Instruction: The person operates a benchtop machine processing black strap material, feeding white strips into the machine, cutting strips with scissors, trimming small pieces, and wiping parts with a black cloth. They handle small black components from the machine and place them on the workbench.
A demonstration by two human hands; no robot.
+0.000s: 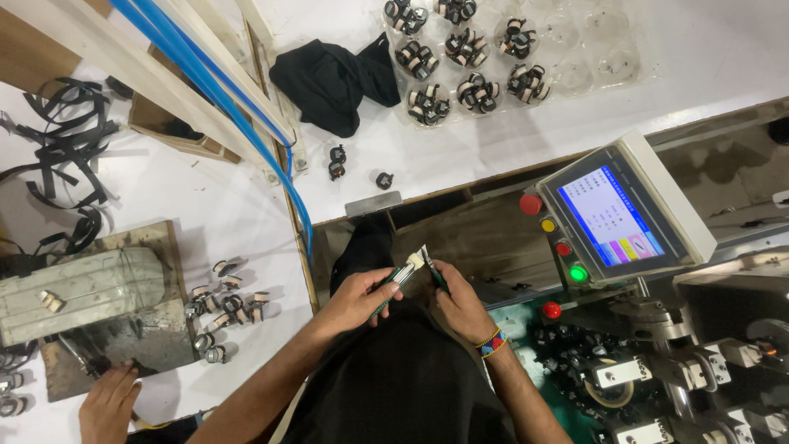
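Black cloth (403, 386) covers the person's lap at the near edge, and both forearms rise from it toward the middle of the view. On the right wrist sits a beaded bracelet (491, 343). At the near left corner another person's hand (107, 403) rests on the white table (246, 214), just beside a worn metal plate (140, 345).

Just above the lap, the left hand (355, 300) has its fingers curled and pressed around a small brush (398, 279) with a green handle, the pale bristles pointing up and to the right. The right hand (460, 306) is just beside it, fingers pinching a thin dark tool (433, 273) whose tip stands close to the bristles; whether tip and bristles touch cannot be told.

Left of the hands, a cluster of small black and white wound parts (226, 306) lies on the table. To the right stands a machine with a tilted touchscreen panel (612, 215), a green button (579, 274) and red buttons (531, 204) beside it.

Farther off, two loose dark parts (338, 161) lie on the table near a bundled black cloth (337, 78). Blue hoses (209, 86) run diagonally down the frame at the left. At the far edge a clear plastic tray (592, 57) holds more wound parts in its left pockets. Black strips (62, 140) lie scattered at the far left.
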